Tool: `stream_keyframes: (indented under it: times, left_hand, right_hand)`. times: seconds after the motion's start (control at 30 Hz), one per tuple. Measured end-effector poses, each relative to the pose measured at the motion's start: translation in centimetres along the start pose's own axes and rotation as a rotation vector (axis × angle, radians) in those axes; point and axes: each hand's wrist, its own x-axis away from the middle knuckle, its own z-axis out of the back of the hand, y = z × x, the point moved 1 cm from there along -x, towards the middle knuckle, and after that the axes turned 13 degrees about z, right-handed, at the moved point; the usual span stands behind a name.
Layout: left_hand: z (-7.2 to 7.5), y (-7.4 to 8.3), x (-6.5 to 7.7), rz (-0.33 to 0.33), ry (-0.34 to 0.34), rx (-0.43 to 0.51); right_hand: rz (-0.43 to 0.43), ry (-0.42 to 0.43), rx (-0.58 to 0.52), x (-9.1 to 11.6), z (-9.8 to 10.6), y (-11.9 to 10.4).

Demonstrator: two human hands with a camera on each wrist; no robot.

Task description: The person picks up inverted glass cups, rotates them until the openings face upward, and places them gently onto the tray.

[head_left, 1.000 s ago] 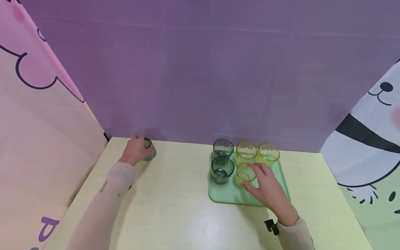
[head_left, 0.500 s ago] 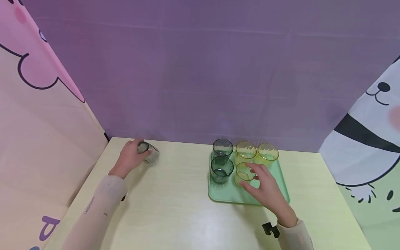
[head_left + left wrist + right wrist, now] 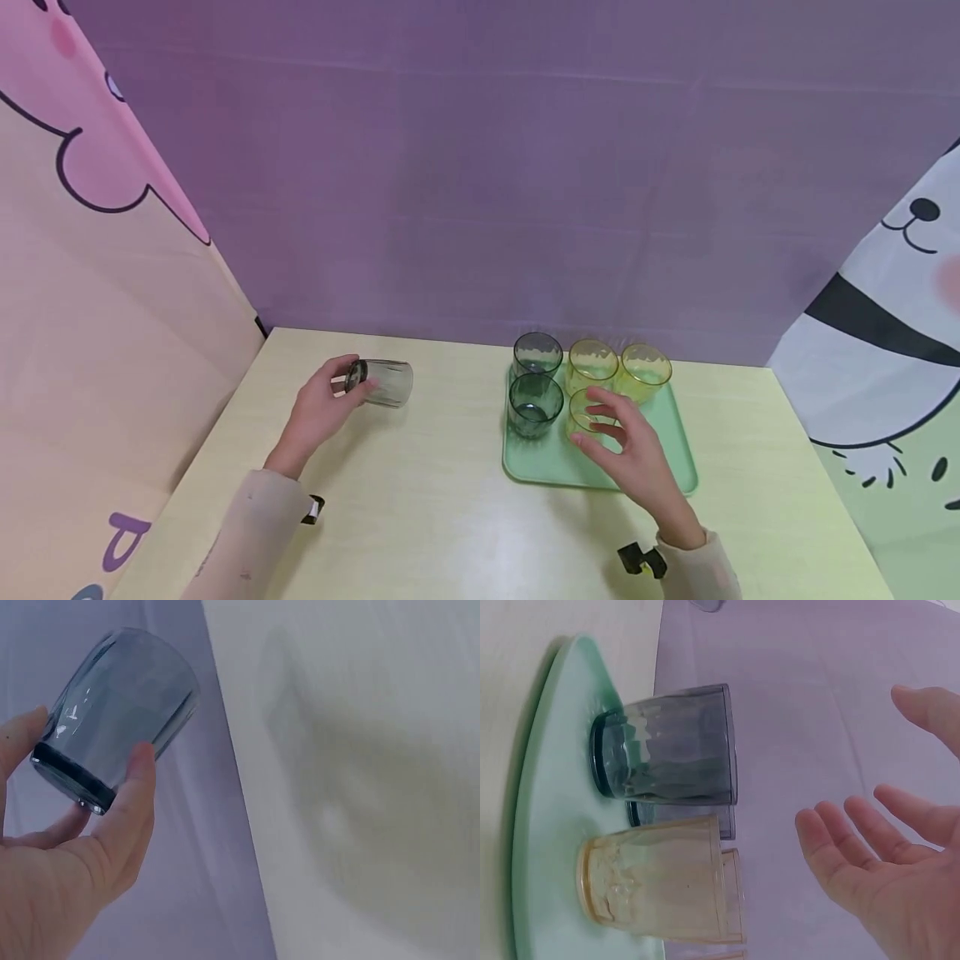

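Note:
My left hand [image 3: 318, 411] grips a smoky grey glass tumbler [image 3: 390, 383] near its thick base, thumb on one side and fingers on the other. The tumbler lies sideways in the air above the table, its mouth facing right in the head view; the left wrist view shows the tumbler [image 3: 124, 712] apart from the tabletop. My right hand [image 3: 633, 454] hovers over the front yellow tumbler [image 3: 579, 417], fingers spread and partly covering it. In the right wrist view, a gap separates the right hand [image 3: 892, 862] from the yellow tumbler [image 3: 656, 881].
A green tray [image 3: 547, 471] holds the yellow tumbler, a dark green tumbler [image 3: 534, 408], a grey tumbler [image 3: 537, 354] and two more yellow tumblers at the back. A purple cloth [image 3: 480, 183] hangs behind the pale table [image 3: 435, 500]. Printed cloths hang at both sides.
My left hand has moved right and toward me with the grey tumbler, lifting it and tipping it onto its side. The right hand has barely shifted.

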Motion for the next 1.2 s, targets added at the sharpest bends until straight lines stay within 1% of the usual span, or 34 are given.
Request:
stream_keyframes:
  times: [0.13,0.2,0.23,0.33,0.43,0.53,0.73,0.8,0.9,1.03,1.2]
  left_hand:
    - [-1.5,0.4,1.2,0.021,-0.058,0.213]
    - [-2.1,0.7,1.9,0.025,-0.077,0.305]
    - [-2.4,0.8,2.2,0.025,-0.085,0.343]
    - [-3.0,1.3,3.0,0.009,-0.105,0.418]
    - [-3.5,1.8,3.7,-0.014,-0.132,0.474]
    - [-3.9,2.1,4.3,-0.026,-0.167,0.532]
    - [-5.1,2.5,5.2,-0.029,-0.242,0.611]
    - [-5.4,2.7,5.5,-0.026,-0.258,0.634]
    - [-5.8,2.9,6.0,-0.027,-0.282,0.694]
    - [-6.4,3.1,6.5,-0.033,-0.309,0.768]
    - [-7.3,3.4,7.0,-0.046,-0.339,0.832]
  right_hand:
    - [0.014,0.006,-0.03,0.0,-0.3,-0.4]
    - [0.026,0.004,-0.047,0.1,-0.3,-0.2]
    - [0.033,0.002,-0.056,0.1,-0.4,-0.2]
    - [0.058,-0.011,-0.078,0.1,-0.5,-0.1]
    - [0.083,-0.017,-0.096,0.3,-0.7,0.1]
    - [0.085,-0.021,-0.107,0.3,-0.9,0.1]
    - [0.081,-0.02,-0.119,0.1,-1.2,-0.1]
    - [0.083,-0.016,-0.121,0.1,-1.3,-0.2]
    - [0.08,-0.014,-0.131,0.0,-1.5,-0.3]
    - [0.063,-0.031,-0.153,-0.1,-2.0,-0.4]
    - [0.06,-0.05,-0.188,-0.3,-2.9,-0.6]
